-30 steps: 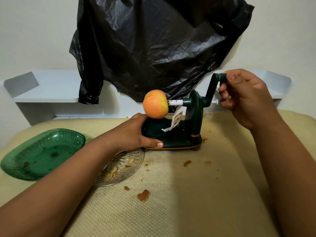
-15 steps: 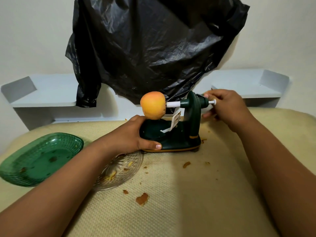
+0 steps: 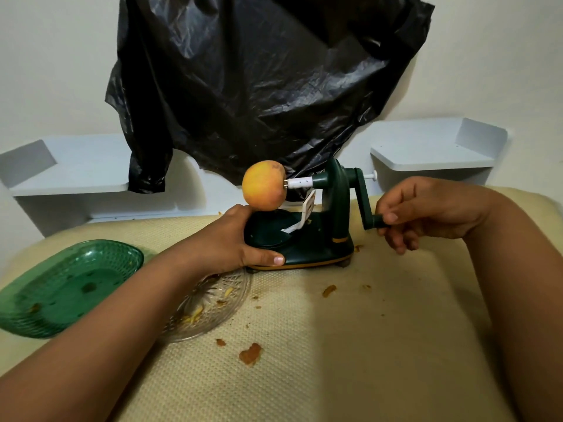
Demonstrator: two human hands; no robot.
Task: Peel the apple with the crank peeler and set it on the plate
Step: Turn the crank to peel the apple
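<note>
An orange-yellow apple (image 3: 264, 185) with its skin on is spiked on the white shaft of a dark green crank peeler (image 3: 320, 239) at the table's middle. My left hand (image 3: 225, 242) grips the left end of the peeler's base, thumb along its front edge. My right hand (image 3: 426, 213) pinches the crank handle (image 3: 376, 222), which hangs at the bottom of its turn. The white blade arm (image 3: 306, 213) stands just right of the apple. A clear glass plate (image 3: 219, 303) lies in front of the peeler, partly under my left forearm.
A green glass dish (image 3: 67, 287) sits at the left. Peel scraps (image 3: 250, 354) lie scattered on the beige woven mat (image 3: 335, 360). A black plastic bag (image 3: 259, 86) hangs on the wall behind, between two white shelves (image 3: 432, 147).
My right hand has swung the crank handle from the top of its turn, past the shaft, down to the bottom. The left hand stays on the base.
</note>
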